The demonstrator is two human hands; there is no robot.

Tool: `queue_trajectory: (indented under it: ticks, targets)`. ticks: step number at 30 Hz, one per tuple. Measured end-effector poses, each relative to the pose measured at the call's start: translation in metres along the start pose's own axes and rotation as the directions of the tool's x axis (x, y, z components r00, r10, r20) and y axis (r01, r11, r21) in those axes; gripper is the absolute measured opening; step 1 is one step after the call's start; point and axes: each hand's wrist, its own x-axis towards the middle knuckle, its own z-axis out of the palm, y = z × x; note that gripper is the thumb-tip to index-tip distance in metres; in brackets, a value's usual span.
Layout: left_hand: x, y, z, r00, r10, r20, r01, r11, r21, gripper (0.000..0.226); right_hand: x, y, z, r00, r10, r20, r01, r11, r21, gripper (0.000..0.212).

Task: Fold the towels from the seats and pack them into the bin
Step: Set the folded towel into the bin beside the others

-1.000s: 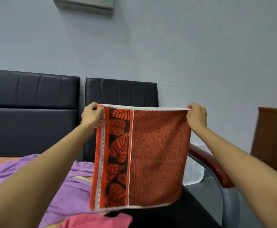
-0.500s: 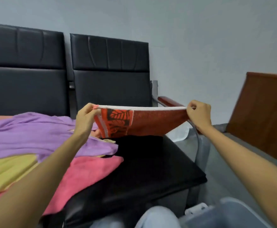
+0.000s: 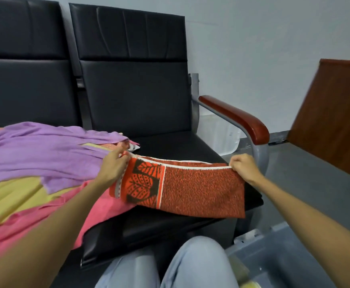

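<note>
An orange-red towel (image 3: 199, 190) with a black leaf band lies folded across the black seat (image 3: 170, 146), its far edge lifted slightly. My left hand (image 3: 112, 166) pinches its far left corner. Its far right corner is pinched by my right hand (image 3: 243, 166). To the left, a purple towel (image 3: 37, 152), a yellow towel (image 3: 10, 196) and a pink towel (image 3: 66, 215) lie heaped on the neighbouring seat. The grey plastic bin (image 3: 290, 252) stands on the floor at the lower right, partly cut off by the frame.
A metal armrest with a red-brown wooden top (image 3: 238, 119) bounds the seat on the right. A brown wooden panel (image 3: 334, 115) stands further right. My knees in light jeans (image 3: 170, 265) are just in front of the seat edge.
Both hands have lowered the towel from hanging in the air down onto the seat, where it now lies flat. The view has tilted downward, bringing the bin and my knees into sight.
</note>
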Motion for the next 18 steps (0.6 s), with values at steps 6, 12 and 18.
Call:
queue_trajectory:
  ticks: [6, 12, 18]
  targets:
    - [0.067, -0.021, 0.036, 0.997, 0.049, 0.058, -0.064, 0.954, 0.292, 0.02, 0.046, 0.009, 0.021, 0.993, 0.045, -0.106, -0.072, 0.959, -0.276, 0.02]
    - [0.088, -0.051, 0.066, 0.991, -0.102, 0.087, 0.049, 0.88, 0.472, 0.038, 0.053, 0.023, 0.058, 0.993, 0.104, 0.052, -0.072, 0.9, -0.431, 0.039]
    - [0.096, -0.053, 0.08, 0.974, -0.21, 0.09, 0.148, 0.88, 0.451, 0.043, 0.047, 0.022, 0.071, 0.971, 0.166, -0.17, -0.223, 0.888, -0.403, 0.039]
